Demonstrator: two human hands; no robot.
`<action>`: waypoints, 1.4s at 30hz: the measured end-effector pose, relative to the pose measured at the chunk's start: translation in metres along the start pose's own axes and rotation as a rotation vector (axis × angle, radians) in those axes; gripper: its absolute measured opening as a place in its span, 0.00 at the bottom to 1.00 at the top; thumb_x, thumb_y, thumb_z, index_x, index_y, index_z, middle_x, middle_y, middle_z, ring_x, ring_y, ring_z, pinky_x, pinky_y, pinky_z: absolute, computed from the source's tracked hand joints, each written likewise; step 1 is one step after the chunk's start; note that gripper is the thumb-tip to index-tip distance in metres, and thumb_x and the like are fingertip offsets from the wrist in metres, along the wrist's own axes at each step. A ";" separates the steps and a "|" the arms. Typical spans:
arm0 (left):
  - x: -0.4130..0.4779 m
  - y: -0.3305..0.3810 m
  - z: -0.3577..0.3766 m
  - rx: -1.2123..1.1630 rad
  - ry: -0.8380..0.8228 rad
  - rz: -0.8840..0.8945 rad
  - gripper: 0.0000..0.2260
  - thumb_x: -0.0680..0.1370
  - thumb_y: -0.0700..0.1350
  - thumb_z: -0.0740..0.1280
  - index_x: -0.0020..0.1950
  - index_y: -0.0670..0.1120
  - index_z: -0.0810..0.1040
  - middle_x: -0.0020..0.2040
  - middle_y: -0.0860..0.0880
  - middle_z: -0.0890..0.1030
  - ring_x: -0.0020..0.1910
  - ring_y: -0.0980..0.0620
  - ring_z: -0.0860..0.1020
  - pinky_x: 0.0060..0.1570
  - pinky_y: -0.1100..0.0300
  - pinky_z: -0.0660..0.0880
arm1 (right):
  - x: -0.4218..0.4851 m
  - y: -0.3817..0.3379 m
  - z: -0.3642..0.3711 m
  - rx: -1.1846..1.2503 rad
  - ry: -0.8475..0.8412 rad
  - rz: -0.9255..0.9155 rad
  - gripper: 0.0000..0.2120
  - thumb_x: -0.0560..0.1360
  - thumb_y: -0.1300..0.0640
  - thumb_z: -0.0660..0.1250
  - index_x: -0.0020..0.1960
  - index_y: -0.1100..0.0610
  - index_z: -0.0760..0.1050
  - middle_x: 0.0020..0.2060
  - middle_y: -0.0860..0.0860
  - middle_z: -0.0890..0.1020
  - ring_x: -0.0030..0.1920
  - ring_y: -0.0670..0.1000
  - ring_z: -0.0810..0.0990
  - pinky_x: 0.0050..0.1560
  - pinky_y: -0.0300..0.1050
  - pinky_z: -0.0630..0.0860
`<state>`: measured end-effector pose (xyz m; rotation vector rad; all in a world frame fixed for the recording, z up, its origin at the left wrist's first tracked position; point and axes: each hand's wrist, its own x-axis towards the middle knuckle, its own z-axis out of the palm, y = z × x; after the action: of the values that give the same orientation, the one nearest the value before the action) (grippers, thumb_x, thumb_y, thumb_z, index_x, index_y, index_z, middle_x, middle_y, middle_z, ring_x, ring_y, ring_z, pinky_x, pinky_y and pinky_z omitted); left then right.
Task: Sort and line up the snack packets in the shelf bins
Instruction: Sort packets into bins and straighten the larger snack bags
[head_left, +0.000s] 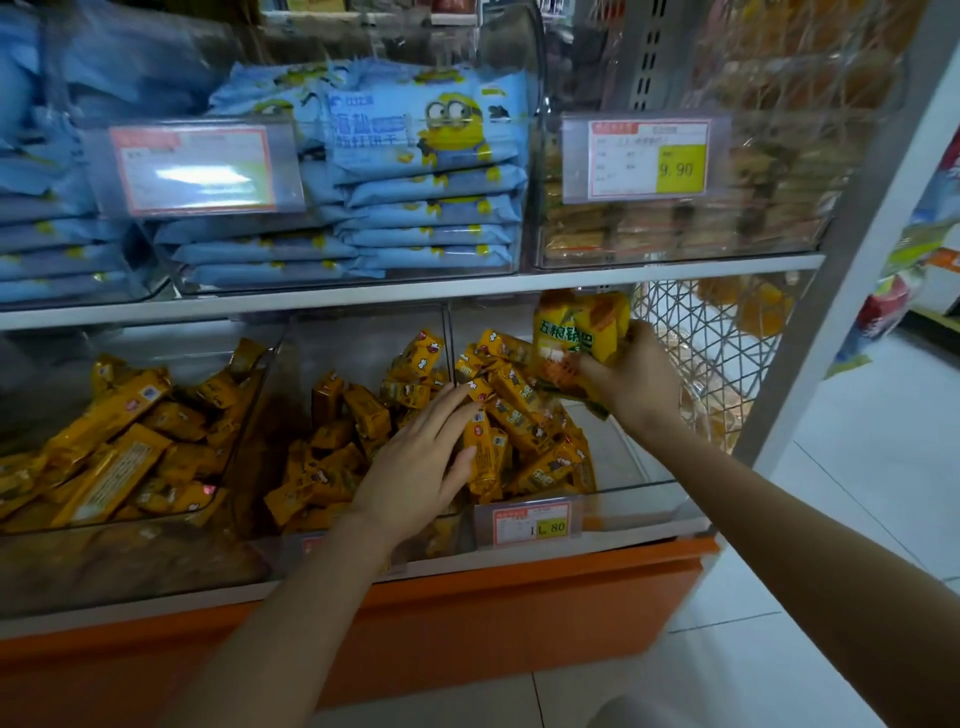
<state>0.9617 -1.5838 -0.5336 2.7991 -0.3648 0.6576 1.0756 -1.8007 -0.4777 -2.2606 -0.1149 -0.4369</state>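
My right hand (636, 382) grips a bundle of yellow snack packets (576, 338) with green lettering, held up above the right clear bin (639, 488) on the lower shelf. My left hand (421, 457) lies flat with straight fingers on the heap of small orange-yellow packets (519, 421), right where the middle bin (363, 332) meets the right bin. Its fingertips touch a packet at the divider. Loose orange packets fill both of these bins in a jumble.
The left lower bin holds larger orange packets (109, 436). The upper shelf carries stacked blue cartoon packets (426, 208) and a bin of brown biscuits (675, 228). Price tags (532, 522) hang on the bin fronts. A white wire basket (717, 332) stands at the right.
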 end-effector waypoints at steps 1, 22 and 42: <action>0.000 0.000 0.000 -0.005 -0.010 -0.003 0.27 0.80 0.58 0.45 0.74 0.46 0.63 0.75 0.49 0.61 0.74 0.57 0.52 0.67 0.58 0.57 | -0.006 -0.006 -0.005 0.050 0.008 0.010 0.26 0.70 0.49 0.72 0.62 0.59 0.68 0.45 0.50 0.78 0.44 0.53 0.77 0.39 0.42 0.68; -0.083 0.013 -0.126 -1.036 0.435 -0.654 0.21 0.73 0.44 0.71 0.62 0.57 0.67 0.52 0.57 0.77 0.45 0.64 0.80 0.38 0.68 0.76 | -0.170 -0.123 0.003 0.681 -0.768 -0.133 0.41 0.67 0.47 0.70 0.73 0.49 0.53 0.61 0.37 0.71 0.59 0.34 0.74 0.56 0.37 0.77; -0.220 -0.154 -0.225 -0.311 0.682 -0.822 0.21 0.80 0.59 0.52 0.64 0.47 0.70 0.55 0.48 0.72 0.51 0.54 0.72 0.45 0.65 0.68 | -0.233 -0.322 0.161 0.408 -0.832 -0.292 0.11 0.76 0.46 0.65 0.43 0.53 0.75 0.35 0.46 0.79 0.36 0.45 0.78 0.29 0.31 0.70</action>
<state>0.7255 -1.3335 -0.4669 1.9782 0.7015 1.1169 0.8303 -1.4527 -0.4279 -1.8821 -0.8793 0.3814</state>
